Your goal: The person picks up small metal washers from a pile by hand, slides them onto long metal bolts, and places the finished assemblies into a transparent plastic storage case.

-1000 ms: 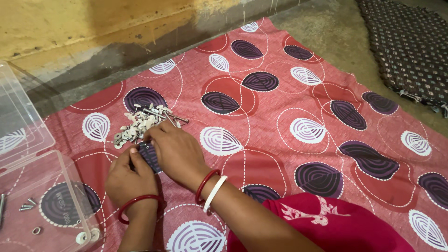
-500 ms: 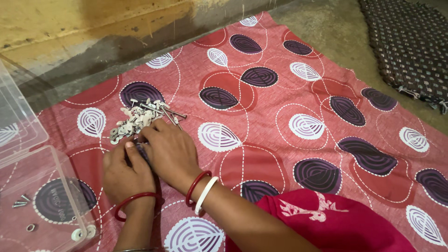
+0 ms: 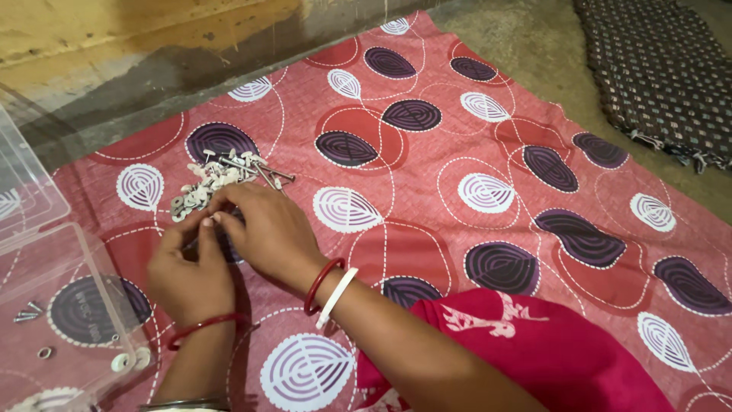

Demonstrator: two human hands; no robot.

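My left hand [image 3: 189,268] and my right hand [image 3: 267,233] meet fingertip to fingertip just below a small heap of white washers and metal screws [image 3: 217,177] on a red patterned cloth [image 3: 427,191]. The fingers of both hands pinch together around something tiny; the piece itself is hidden between them. My left wrist wears a red bangle, my right wrist a red and a white one.
A clear plastic compartment box [image 3: 65,305] lies open at the left, with a few screws [image 3: 27,313] and washers [image 3: 126,360] inside. A pink garment [image 3: 534,343] covers my lap at the bottom. A dark woven mat [image 3: 663,69] lies at the top right on the bare floor.
Both hands have stayed at the heap; the fingertips have drawn closer together. The view has shifted slightly.
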